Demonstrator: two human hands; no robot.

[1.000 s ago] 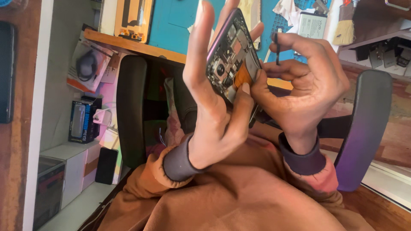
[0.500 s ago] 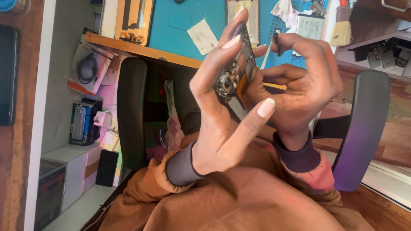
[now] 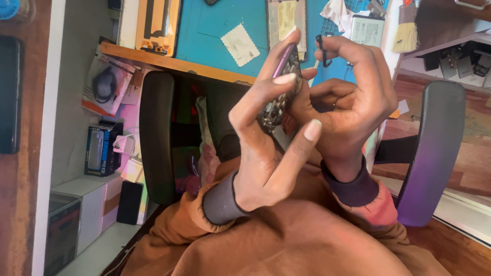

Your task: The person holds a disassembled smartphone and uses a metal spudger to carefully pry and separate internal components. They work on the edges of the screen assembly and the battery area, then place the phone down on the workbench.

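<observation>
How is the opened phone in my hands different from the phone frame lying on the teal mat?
The opened purple-edged phone is held edge-on between the left hand and right hand; the pale rectangular phone frame lies flat, untouched, on the teal mat. The held one shows dark circuitry; the other looks beige. Both are disassembled.

The opened phone (image 3: 280,92), purple-edged with its circuitry bared, stands edge-on between both hands. A thin black tool (image 3: 321,50) sticks up just right of it.
</observation>
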